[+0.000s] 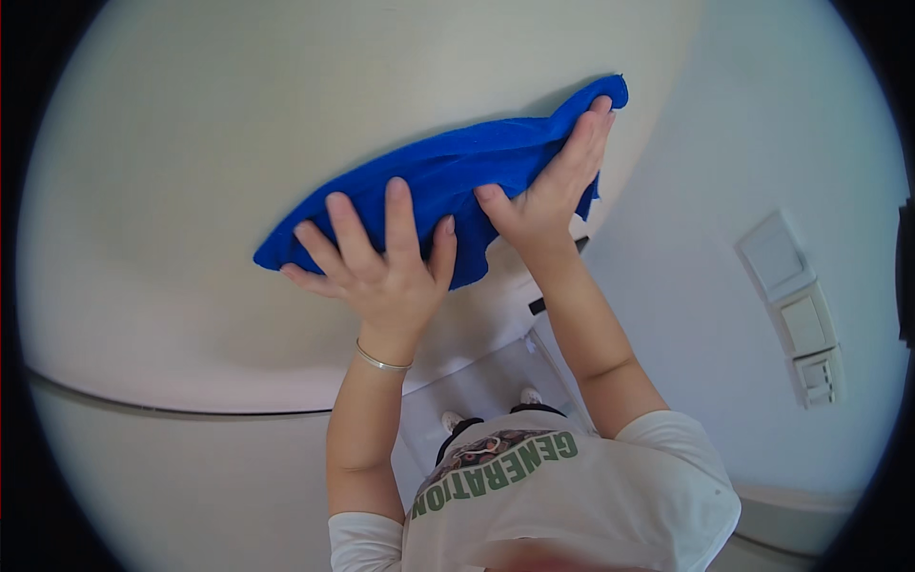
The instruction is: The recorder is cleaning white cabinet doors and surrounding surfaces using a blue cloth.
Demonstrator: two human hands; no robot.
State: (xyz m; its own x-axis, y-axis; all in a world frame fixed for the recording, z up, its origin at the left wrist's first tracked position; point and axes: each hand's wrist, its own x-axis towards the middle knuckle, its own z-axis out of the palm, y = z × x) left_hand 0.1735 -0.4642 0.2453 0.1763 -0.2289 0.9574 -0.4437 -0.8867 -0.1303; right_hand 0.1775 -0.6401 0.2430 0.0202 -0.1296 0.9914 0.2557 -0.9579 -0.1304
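A blue cloth (465, 154) lies spread and wrinkled against a smooth, pale upright panel (214, 129). My left hand (382, 275), with a thin bangle at the wrist, presses the cloth's left part, its fingers spread wide. On the right part of the cloth rests my right hand (547, 193); its fingers reach along the cloth's upper right end and the thumb points left. Between the two hands a fold of cloth hangs down. Both hands hold the cloth up against the panel.
To the right, a white wall (686, 272) carries a column of light switches (804, 322) and a socket-like plate (818, 379). Small black fittings (537, 307) show by the panel's right edge. A dark seam (214, 412) runs along the lower left. Below are my shoes (530, 395) on a grey floor (472, 382).
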